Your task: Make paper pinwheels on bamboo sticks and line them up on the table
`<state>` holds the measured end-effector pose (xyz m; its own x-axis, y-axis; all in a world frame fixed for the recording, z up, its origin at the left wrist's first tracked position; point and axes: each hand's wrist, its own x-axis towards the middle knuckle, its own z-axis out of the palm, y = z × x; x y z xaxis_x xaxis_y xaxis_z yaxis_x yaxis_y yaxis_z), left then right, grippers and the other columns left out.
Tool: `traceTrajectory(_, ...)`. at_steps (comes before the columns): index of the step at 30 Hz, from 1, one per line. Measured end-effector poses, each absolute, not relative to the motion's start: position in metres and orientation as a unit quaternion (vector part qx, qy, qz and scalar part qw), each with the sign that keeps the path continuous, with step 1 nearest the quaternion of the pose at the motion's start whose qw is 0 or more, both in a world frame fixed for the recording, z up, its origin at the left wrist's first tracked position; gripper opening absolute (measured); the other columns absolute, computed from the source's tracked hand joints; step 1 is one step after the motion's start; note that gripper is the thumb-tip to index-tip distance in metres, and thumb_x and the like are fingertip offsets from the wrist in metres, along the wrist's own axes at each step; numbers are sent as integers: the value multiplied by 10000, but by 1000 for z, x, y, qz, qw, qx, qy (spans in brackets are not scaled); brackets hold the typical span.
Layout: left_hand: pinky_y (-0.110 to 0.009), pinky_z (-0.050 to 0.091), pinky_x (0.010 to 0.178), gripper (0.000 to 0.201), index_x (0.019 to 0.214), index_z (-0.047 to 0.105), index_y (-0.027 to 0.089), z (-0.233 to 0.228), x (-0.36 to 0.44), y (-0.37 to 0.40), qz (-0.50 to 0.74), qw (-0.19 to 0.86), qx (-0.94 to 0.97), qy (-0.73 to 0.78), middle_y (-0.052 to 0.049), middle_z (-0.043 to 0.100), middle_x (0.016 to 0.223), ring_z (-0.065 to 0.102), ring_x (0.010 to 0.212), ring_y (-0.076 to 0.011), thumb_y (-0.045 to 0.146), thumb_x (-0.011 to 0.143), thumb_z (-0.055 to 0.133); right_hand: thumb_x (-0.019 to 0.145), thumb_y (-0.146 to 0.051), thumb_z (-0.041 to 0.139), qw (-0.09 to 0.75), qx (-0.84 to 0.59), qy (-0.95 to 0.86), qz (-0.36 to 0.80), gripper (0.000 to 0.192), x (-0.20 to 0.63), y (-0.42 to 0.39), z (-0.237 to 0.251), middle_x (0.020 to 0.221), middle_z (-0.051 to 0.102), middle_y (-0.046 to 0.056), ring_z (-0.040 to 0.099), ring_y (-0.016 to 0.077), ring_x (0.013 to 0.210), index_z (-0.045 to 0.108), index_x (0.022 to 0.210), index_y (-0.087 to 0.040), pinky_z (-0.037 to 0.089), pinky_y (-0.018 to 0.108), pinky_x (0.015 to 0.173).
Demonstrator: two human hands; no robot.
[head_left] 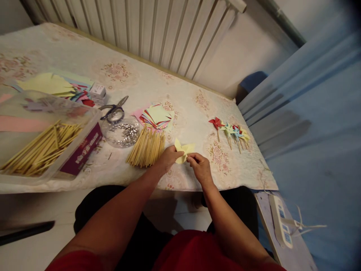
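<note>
A pale yellow paper pinwheel (188,148) with folded-in points is held just above the table's front part. My left hand (169,157) grips it from the left, thumb lying across the middle. From the right, my right hand (200,165) pinches at its centre; whether a pin sits between those fingertips is too small to tell. Beside my left hand lies a row of thin wooden sticks (148,148). Behind the sticks is a stack of coloured paper squares (156,116). A clear round dish (122,132) of small shiny metal pieces stands further left.
Finished pinwheels on sticks (229,131) lie to the right. Dark-handled scissors (114,110) rest by the dish. At left are a clear plastic bin (97,116) with more sticks, a small white box (97,91) and paper sheets (46,84). A power strip (280,220) sits lower right.
</note>
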<state>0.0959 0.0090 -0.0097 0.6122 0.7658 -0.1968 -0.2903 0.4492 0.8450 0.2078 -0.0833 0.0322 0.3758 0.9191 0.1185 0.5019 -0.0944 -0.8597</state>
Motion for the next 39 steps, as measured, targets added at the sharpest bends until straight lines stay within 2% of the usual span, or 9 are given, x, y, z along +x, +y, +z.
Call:
traceTrajectory(4, -229, 431, 596, 275, 893, 671, 92, -11, 96, 8, 324, 798, 420, 287, -24, 667, 721, 570, 616, -125, 223, 652, 678, 763, -346, 595, 450, -715, -465, 264, 175, 201, -81, 36, 577, 547, -32, 455, 117, 530, 626, 698, -187, 373, 246, 545)
traceTrajectory(12, -235, 440, 623, 261, 881, 679, 94, -8, 96, 8, 325, 799, 420, 283, -19, 673, 718, 584, 638, -132, 197, 642, 669, 694, -331, 594, 466, -755, -365, 284, 164, 197, -74, 30, 513, 522, -42, 411, 99, 444, 564, 619, -189, 331, 236, 466)
traceTrajectory(22, -242, 448, 647, 240, 879, 679, 89, -4, 96, 7, 324, 802, 412, 287, -31, 683, 739, 596, 639, -134, 165, 652, 661, 684, -300, 557, 425, -798, -388, 181, 146, 197, -71, 22, 516, 531, -34, 465, 130, 520, 542, 576, -202, 362, 251, 545)
traceTrajectory(39, -254, 444, 669, 256, 883, 681, 88, 1, 94, 7, 324, 803, 414, 281, -35, 688, 746, 601, 656, -142, 192, 650, 667, 709, -340, 571, 432, -788, -395, 189, 175, 197, -71, 20, 537, 556, -25, 477, 135, 522, 568, 601, -203, 371, 254, 544)
